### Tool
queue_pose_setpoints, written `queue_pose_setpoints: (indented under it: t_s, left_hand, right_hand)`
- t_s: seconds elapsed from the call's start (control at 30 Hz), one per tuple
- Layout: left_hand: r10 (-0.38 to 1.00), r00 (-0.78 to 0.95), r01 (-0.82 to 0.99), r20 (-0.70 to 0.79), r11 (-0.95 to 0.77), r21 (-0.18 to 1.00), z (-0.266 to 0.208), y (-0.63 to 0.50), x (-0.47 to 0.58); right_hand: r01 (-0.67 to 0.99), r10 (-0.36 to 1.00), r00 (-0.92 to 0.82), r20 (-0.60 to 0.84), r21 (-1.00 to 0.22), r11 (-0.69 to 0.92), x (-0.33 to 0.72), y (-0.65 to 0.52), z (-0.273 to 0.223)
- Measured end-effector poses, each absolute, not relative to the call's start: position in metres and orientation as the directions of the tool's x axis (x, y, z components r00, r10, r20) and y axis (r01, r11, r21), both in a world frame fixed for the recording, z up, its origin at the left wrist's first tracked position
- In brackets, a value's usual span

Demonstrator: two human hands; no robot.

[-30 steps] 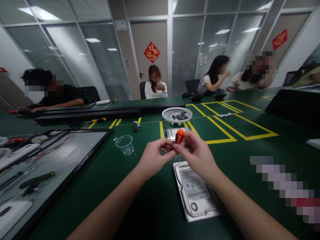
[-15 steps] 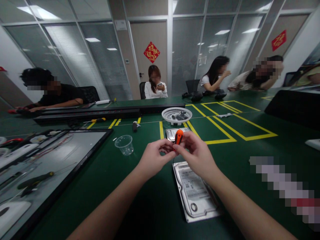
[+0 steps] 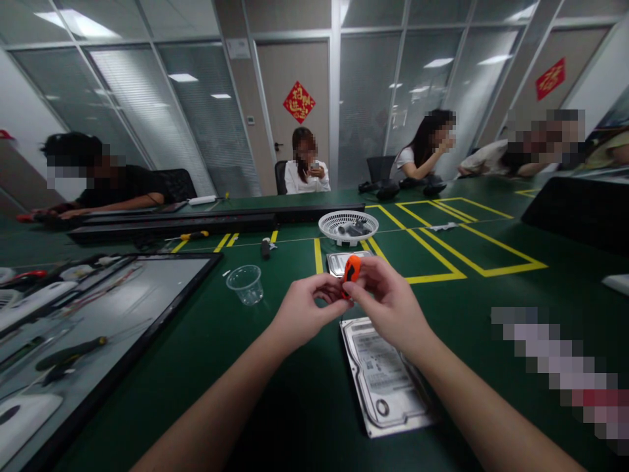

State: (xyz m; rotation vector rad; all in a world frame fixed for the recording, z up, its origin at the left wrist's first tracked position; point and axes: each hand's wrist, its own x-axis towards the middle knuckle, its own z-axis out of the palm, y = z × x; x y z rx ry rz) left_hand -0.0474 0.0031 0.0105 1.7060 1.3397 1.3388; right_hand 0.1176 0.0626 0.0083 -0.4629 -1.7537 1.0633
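Observation:
An orange and black screwdriver stands nearly upright, handle up, between my hands. My right hand is closed on its handle, with the thumb against the near side. My left hand is closed at the handle's lower end, its thumb and fingers pinched there; its exact grip is partly hidden. A bit of thin dark shaft shows below the fingers; the tip cannot be made out. Below my right hand a silver hard drive lies label up on the green table. Beyond my fingers lies a second hard drive, partly covered by them.
A clear plastic cup stands left of my hands. Behind them sits a white basket holding dark parts. At left lies a large panel with tools and parts on it. Several people sit around the table's far side.
The screwdriver's handle has turned a little between my fingers, its black patch now facing differently. Both hands stay in nearly the same place.

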Motion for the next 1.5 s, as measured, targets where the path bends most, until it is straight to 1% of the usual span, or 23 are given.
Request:
queue_pose_setpoints:
  t_s: [0.1,0.23,0.43,0.6,0.8,1.07,1.27,1.5]
  left_hand:
    - [0.933,0.007,0.375,0.361,-0.337,0.864,0.0106,0.0028,-0.0471]
    - [0.927,0.037,0.405,0.373,-0.355,0.843,0.0098,0.0023,-0.0485]
    - [0.935,0.007,0.377,0.356,-0.332,0.865,0.0091,0.003,-0.0477]
    - [0.929,0.028,0.41,0.369,-0.347,0.843,0.0077,0.0038,-0.0476]
    - [0.934,0.02,0.379,0.355,-0.336,0.862,0.0111,0.0022,-0.047]
    - [0.939,0.042,0.426,0.341,-0.325,0.844,0.01,0.0037,-0.0502]
    - [0.954,0.048,0.408,0.294,-0.288,0.866,0.0074,0.0045,-0.0532]
    - [0.95,0.035,0.404,0.31,-0.297,0.865,0.0076,0.0044,-0.0514]
  right_hand:
    - [-0.177,0.717,-0.432,0.547,-0.831,0.527,0.119,0.0606,0.011]
    - [-0.162,0.701,-0.475,0.532,-0.836,0.524,0.1206,0.0602,0.0115]
    - [-0.162,0.712,-0.431,0.554,-0.824,0.543,0.1186,0.0601,0.0103]
    - [-0.19,0.699,-0.455,0.552,-0.827,0.529,0.1198,0.0567,0.0137]
    - [-0.201,0.705,-0.427,0.567,-0.819,0.537,0.118,0.0574,0.0122]
    - [-0.204,0.709,-0.435,0.556,-0.827,0.524,0.1177,0.057,0.0104]
    - [-0.187,0.718,-0.416,0.558,-0.825,0.533,0.1155,0.0575,0.0073]
    - [-0.155,0.726,-0.435,0.532,-0.839,0.522,0.1162,0.0582,0.0084]
